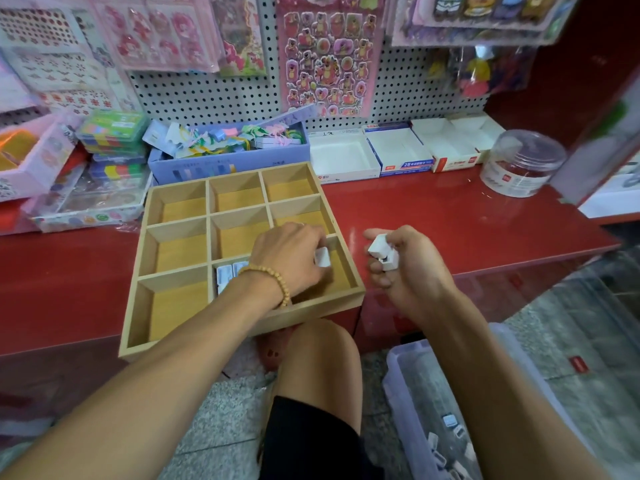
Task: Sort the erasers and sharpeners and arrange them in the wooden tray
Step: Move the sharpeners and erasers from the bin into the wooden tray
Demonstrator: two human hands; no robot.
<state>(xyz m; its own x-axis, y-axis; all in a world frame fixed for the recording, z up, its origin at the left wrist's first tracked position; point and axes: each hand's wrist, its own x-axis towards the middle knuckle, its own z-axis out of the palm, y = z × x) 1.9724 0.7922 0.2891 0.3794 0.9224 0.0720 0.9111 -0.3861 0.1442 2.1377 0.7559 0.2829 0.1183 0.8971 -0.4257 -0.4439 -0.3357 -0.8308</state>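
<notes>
A wooden tray (173, 271) with nine compartments lies on the red counter, its near edge overhanging. My left hand (291, 258), with a bead bracelet on the wrist, reaches into the near right compartment and pinches a small white sharpener (322, 257). Two white sharpeners (229, 273) lie in the near middle compartment, partly hidden by my wrist. To the right of the tray, above the counter, my right hand (405, 268) grips a few white sharpeners (380, 251).
A clear plastic bin (408, 386) on the floor at lower right holds several more white sharpeners (450, 441). Behind the tray stand a blue box of clips (228, 161), white cardboard boxes (346, 157) and a clear round jar (523, 164). My knee (318, 358) is below the tray.
</notes>
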